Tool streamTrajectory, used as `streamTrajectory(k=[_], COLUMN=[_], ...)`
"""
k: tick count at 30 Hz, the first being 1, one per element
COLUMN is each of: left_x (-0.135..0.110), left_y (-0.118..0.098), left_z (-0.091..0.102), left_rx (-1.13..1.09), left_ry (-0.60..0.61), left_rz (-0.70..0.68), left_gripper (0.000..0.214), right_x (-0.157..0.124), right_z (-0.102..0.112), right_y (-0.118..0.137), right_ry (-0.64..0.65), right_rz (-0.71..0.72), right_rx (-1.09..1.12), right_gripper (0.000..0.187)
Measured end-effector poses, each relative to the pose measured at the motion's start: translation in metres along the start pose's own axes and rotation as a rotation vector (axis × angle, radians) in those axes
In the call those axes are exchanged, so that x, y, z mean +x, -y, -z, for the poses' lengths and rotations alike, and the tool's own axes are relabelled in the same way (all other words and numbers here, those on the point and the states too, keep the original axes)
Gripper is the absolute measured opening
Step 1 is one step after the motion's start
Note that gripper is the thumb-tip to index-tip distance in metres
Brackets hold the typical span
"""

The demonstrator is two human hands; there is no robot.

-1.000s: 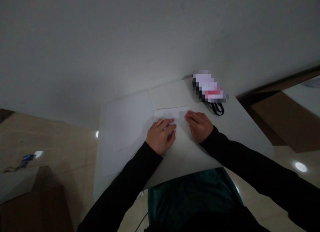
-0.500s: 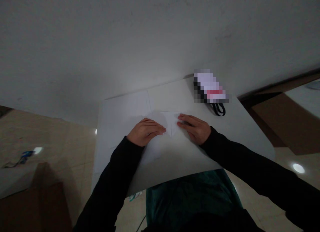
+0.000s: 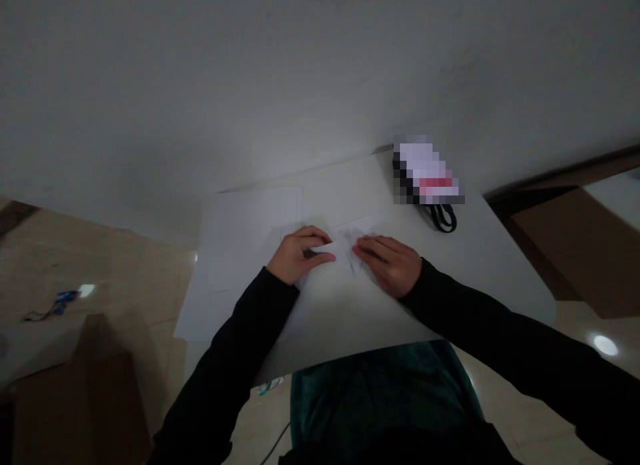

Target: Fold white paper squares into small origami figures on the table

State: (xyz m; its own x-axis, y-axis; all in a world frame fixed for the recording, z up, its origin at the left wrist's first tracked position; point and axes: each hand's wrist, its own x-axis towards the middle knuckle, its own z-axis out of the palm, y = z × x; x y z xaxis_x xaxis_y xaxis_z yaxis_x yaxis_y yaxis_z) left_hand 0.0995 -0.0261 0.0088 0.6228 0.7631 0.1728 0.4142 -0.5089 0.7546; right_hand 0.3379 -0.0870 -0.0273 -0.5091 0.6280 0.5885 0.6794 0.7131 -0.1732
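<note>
Between my hands is a small folded piece of white paper [image 3: 343, 248], tilted a little, with crease lines on its right half. My left hand [image 3: 301, 253] grips its left end, thumb below and fingers above. At the right end, my right hand [image 3: 390, 259] has its thumb and fingertips pinched on the paper, covering that corner. Larger white sheets [image 3: 245, 241] lie flat on the table to the left, partly beneath my left forearm.
The white table [image 3: 345, 338] stands against a grey wall [image 3: 280, 85]. At its back right lies a blurred white-and-red item [image 3: 427, 168] with a black strap [image 3: 443, 218]. Cardboard boxes [image 3: 580, 245] stand beyond the right edge, and another cardboard box [image 3: 95, 398] is at lower left.
My left hand has gone from lying over the paper to pinching its left end. The right fingers have closed on the other end, and the paper has tilted and partly lifted.
</note>
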Motion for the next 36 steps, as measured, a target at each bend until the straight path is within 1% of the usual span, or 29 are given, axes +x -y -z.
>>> streamTrajectory(k=[3, 6, 10, 12, 16, 19, 24, 29, 32, 36], left_x=[0.001, 0.003, 0.004, 0.003, 0.001, 0.0, 0.003, 0.005, 0.007, 0.011], left_y=[-0.002, -0.008, -0.015, -0.017, -0.014, -0.012, -0.013, -0.014, -0.015, -0.016], left_z=[-0.005, -0.006, -0.006, -0.007, -0.01, -0.013, -0.019, -0.022, -0.022, -0.021], left_rx=[0.028, 0.069, 0.13, 0.112, 0.043, 0.042, 0.089, 0.126, 0.138, 0.129], left_ry=[-0.031, -0.022, 0.085, 0.102, 0.056, 0.017, -0.035, -0.035, -0.038, -0.066], left_rz=[0.037, 0.05, 0.006, -0.001, 0.006, 0.015, 0.096, 0.157, 0.173, 0.238], left_gripper=[0.016, 0.015, 0.014, 0.014, 0.013, 0.016, 0.021, 0.023, 0.024, 0.039], right_x=[0.0, 0.001, 0.0, 0.0, -0.002, -0.001, 0.0, 0.0, 0.0, 0.002], right_z=[0.002, 0.004, 0.004, 0.004, 0.004, 0.005, 0.006, 0.005, 0.006, 0.008], right_y=[0.003, 0.004, 0.002, 0.001, 0.002, 0.003, 0.005, 0.006, 0.006, 0.007], right_ry=[-0.016, -0.014, 0.027, 0.029, 0.022, 0.04, 0.013, 0.033, 0.019, -0.014], right_rz=[0.046, 0.082, 0.051, 0.031, 0.006, 0.01, 0.035, 0.02, 0.042, 0.074], right_rx=[0.011, 0.023, 0.083, 0.108, 0.13, 0.117, 0.063, 0.061, 0.055, 0.035], right_gripper=[0.029, 0.028, 0.032, 0.033, 0.033, 0.033, 0.033, 0.034, 0.033, 0.031])
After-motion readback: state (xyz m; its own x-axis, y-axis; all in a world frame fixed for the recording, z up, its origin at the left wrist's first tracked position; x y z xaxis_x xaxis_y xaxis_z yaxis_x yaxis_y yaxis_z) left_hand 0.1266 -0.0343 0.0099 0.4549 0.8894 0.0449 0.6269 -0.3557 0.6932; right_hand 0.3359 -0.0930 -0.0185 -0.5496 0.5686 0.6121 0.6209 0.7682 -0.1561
